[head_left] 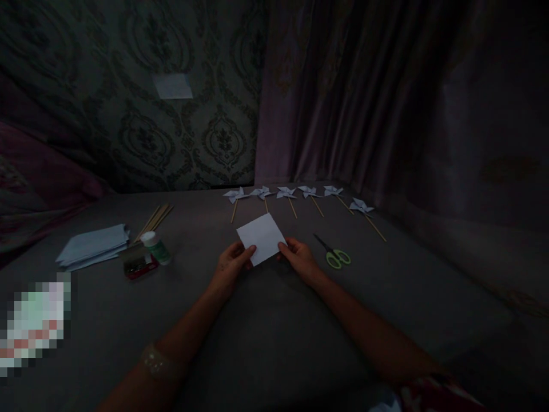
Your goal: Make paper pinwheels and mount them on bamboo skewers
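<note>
A square sheet of white paper is held up between my two hands, tilted a little above the table. My left hand pinches its lower left edge, thumb on top. At the lower right corner, my right hand grips the sheet with thumb and fingers. Scissors with green handles lie just right of my right hand. Beyond the sheet, several paper pinwheels on wooden sticks are laid out in a row.
On the left lie a stack of folded paper, a bundle of wooden sticks, a white-capped green bottle and an open small red box. A blurred patch covers something at far left. Curtains hang behind the grey table.
</note>
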A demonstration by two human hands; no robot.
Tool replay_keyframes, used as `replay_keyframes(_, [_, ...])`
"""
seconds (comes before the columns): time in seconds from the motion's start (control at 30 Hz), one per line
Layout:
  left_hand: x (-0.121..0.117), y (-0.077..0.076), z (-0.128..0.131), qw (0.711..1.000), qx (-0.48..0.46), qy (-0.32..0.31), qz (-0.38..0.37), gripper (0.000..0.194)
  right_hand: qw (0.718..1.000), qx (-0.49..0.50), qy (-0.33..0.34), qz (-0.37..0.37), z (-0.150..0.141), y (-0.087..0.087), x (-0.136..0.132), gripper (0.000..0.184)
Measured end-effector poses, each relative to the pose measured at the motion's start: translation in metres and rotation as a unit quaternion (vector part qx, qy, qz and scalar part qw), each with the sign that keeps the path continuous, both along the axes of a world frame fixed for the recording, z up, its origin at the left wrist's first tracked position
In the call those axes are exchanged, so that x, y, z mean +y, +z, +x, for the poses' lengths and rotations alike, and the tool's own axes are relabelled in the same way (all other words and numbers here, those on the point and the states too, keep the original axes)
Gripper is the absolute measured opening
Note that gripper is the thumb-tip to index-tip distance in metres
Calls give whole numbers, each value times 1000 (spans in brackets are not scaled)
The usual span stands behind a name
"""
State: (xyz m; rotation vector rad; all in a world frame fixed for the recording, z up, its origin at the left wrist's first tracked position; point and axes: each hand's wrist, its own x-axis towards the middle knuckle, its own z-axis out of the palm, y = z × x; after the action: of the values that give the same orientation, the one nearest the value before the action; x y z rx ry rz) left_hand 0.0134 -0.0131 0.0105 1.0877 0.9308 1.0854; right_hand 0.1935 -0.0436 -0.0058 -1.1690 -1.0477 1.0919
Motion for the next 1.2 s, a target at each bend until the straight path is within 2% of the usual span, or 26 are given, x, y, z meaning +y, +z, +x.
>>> replay_keyframes(0.1, [2,-4,-1,999,-10,-34,-35,42,999,-26,10,19,1,3,0,37])
replay_keyframes(0.33, [2,-7,1,996,50,-55,-40,29,996,-61,-44,40,10,6,1,38])
replay_keyframes(0.53, [-2,-1,3,995,1,-70,-76,30,992,-96,-57,50,8,16,-2,24])
replay_keyframes(0.6, [-3,0,3,996,-8,-46,-77,30,989,-108,-76,60,20,28,-1,27])
replay_keyframes(0.7, [0,0,0,997,-13,4,-82,31,974,-131,-165,84,62,49,0,32])
replay_keyframes(0.73, [1,0,0,996,-17,19,-83,30,964,-149,-201,88,79,54,-2,32])
replay_keyframes(0.77, [3,0,-1,996,-23,34,-85,30,943,-216,-241,82,96,58,-4,29])
replay_keyframes(0.8, [4,0,-2,995,-29,47,-88,29,920,-294,-252,55,111,59,-9,27])
replay_keyframes(0.83, [5,0,-2,993,-34,57,-93,29,896,-372,-243,9,124,58,-14,24])
replay_keyframes(0.87, [6,1,-2,992,-37,65,-99,28,873,-443,-197,-45,133,55,-21,22])
replay_keyframes(0.9, [6,2,-2,991,-36,69,-107,27,864,-465,-182,-68,139,51,-28,16])
replay_keyframes(0.93, [6,2,-1,990,-34,71,-114,26,854,-484,-168,-85,142,46,-36,13])
replay_keyframes(1.0, [6,2,-1,990,-36,69,-120,24,797,-578,-113,-137,141,36,-49,16])
replay_keyframes(1.07, [6,1,-1,990,-41,66,-118,24,754,-627,-90,-173,135,31,-58,23])
replay_keyframes(1.2, [7,-2,-3,990,-46,71,-113,26,713,-659,-80,-224,124,36,-60,32])
